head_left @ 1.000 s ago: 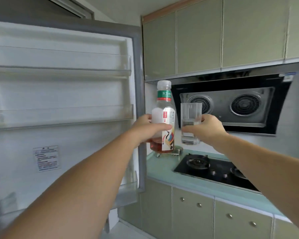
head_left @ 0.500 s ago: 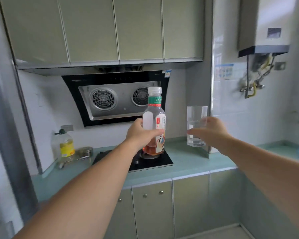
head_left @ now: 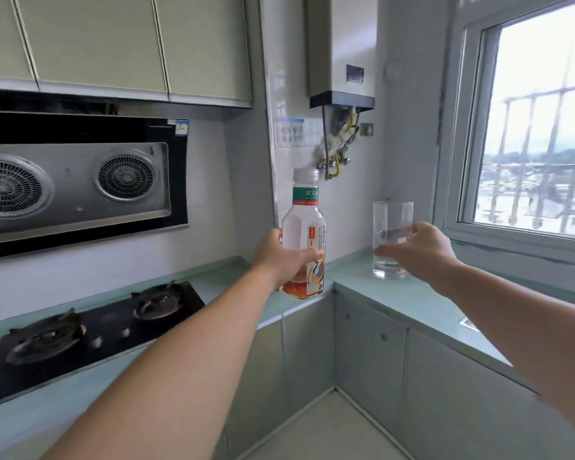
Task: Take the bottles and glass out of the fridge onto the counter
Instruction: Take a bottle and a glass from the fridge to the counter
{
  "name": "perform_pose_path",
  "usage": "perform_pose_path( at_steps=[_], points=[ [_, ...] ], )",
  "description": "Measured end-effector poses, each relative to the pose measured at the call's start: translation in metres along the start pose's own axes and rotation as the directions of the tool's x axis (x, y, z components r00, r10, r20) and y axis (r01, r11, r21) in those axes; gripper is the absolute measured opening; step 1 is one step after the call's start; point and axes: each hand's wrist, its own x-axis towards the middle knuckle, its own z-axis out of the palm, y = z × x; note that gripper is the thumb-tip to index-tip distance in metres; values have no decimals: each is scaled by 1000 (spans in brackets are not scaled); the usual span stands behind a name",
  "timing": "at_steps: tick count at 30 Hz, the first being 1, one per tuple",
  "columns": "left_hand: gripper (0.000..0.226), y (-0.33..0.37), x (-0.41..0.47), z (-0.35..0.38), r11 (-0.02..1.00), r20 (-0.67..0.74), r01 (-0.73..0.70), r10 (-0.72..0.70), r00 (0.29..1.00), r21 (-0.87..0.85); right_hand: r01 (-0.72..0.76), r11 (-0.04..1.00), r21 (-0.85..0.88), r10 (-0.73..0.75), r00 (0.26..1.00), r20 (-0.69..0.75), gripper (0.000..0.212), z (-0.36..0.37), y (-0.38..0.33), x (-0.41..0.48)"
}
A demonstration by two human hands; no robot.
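Observation:
My left hand (head_left: 281, 257) grips a clear plastic tea bottle (head_left: 304, 220) with a white cap, a green neck band and amber liquid in its bottom. The bottle is upright, in the air in front of the counter's inner corner. My right hand (head_left: 419, 250) holds a clear drinking glass (head_left: 391, 224) partly filled with water, upright over the pale green counter (head_left: 405, 293) below the window. I cannot tell whether the glass touches the counter. The fridge is out of view.
A black two-burner gas hob (head_left: 90, 330) is set in the counter at the left, under a range hood (head_left: 70, 184). A water heater (head_left: 341, 51) with pipes hangs on the wall above the corner. A window (head_left: 538, 134) is at the right. Green cabinets run below.
The view has swung right, from the open fridge door past the hob to the counter corner by the window. Both hands carried the bottle and the glass along, still upright.

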Motion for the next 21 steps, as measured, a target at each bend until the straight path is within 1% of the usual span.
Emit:
perform_pose_path(
  at_steps=[2, 3, 6, 9, 11, 14, 21],
  points=[
    [51, 6, 7, 17, 1000, 16, -15, 15, 1000, -10, -9, 1000, 11, 9, 1000, -21, 50, -12, 11, 14],
    [51, 8, 11, 25, 1000, 19, -20, 20, 1000, -11, -10, 1000, 17, 10, 1000, -24, 49, -17, 17, 21],
    [58, 12, 23, 47, 1000, 17, -24, 24, 1000, -12, -3, 1000, 17, 3, 1000, -19, 44, -26, 27, 36],
    [59, 9, 38, 68, 1000, 28, -10, 11, 1000, -22, 3, 1000, 3, -3, 1000, -21, 57, -30, 37, 53],
    [57, 7, 49, 80, 1000, 36, 0, 1, 999, -24, -7, 1000, 8, 7, 1000, -22, 58, -30, 43, 64],
    [58, 2, 75, 94, 999, 49, 4, -2, 999, -43, -21, 1000, 3, 21, 999, -30, 54, -27, 51, 86],
    [57, -28, 163, 130, 992, 113, -52, 65, 991, -113, -73, 996, -55, 67, 993, -95, 55, 10, 80, 160]
  ],
)
